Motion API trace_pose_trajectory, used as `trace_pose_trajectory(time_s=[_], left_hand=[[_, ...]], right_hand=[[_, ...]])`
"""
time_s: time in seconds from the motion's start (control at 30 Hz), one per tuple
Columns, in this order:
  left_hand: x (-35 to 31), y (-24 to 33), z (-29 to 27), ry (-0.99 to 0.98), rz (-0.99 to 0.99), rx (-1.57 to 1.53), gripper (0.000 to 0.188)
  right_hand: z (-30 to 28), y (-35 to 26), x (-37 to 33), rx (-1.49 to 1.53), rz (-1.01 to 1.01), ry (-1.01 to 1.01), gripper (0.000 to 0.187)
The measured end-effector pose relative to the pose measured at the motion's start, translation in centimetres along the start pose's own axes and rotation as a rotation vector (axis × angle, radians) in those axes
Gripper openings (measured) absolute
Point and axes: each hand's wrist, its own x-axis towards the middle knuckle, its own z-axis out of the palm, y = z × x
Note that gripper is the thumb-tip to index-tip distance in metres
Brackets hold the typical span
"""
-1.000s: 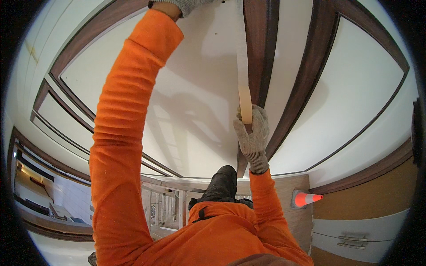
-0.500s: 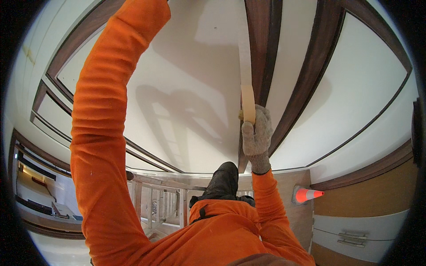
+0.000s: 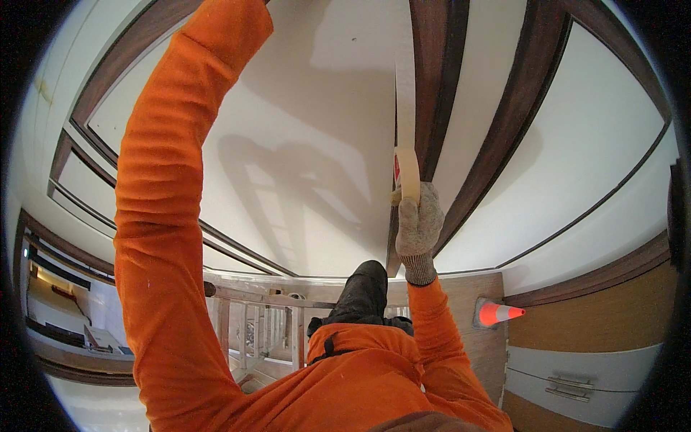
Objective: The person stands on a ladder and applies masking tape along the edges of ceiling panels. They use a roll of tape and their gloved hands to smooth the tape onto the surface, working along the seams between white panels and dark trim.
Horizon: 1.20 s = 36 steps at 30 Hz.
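Observation:
In a grey knit work glove, my right hand (image 3: 419, 227) is closed round a roll of masking tape (image 3: 409, 176). From the roll a pale tape strip (image 3: 405, 86) runs up to the top of the picture, along the left side of a dark wood trim strip (image 3: 430, 86). Left of it is a white wall panel (image 3: 317, 173) with shadows on it. My left arm (image 3: 162, 180), in an orange sleeve, reaches up past the upper edge, so the left hand is out of sight.
A ladder or metal stand (image 3: 259, 331) is beside my leg (image 3: 360, 295). An orange-and-white traffic cone (image 3: 497, 313) stands at the right, near a cabinet with white drawers (image 3: 576, 378). Another dark trim strip (image 3: 515, 108) crosses the wall further right.
My right hand and the tape roll have shifted slightly downward in the picture. The tape strip appears a little further right. My left arm is nearly unchanged.

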Motion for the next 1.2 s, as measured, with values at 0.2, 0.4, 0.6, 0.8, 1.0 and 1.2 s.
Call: trace_pose_trajectory(time_s=[0.2, 0.4, 0.6, 0.8, 1.0, 1.2], left_hand=[[-0.5, -0.7, 0.7, 0.066, 0.033, -0.246, 0.010], [-0.5, 0.0, -0.3, 0.031, 0.001, -0.261, 0.011], [-0.3, 0.1, 0.5, 0.085, 0.036, -0.084, 0.011], [-0.5, -0.1, 0.4, 0.057, -0.016, -0.217, 0.007], [-1.4, 1.2, 0.0, 0.134, -0.068, -0.073, 0.021], [-2.0, 1.5, 0.4, 0.123, -0.174, -0.014, 0.038]], right_hand=[[1.0, 0.1, 0.8, 0.031, 0.341, 0.090, 0.035], [1.9, 3.1, 2.0, -0.219, -0.199, 0.182, 0.042], [2.2, 1.0, 3.3, -0.309, -0.151, 0.056, 0.042], [2.8, 1.9, 3.5, -0.345, -0.082, 0.038, 0.043], [2.6, 2.4, 3.5, -0.331, -0.072, 0.061, 0.042], [2.8, 2.3, 3.6, -0.320, -0.075, 0.058, 0.040]])
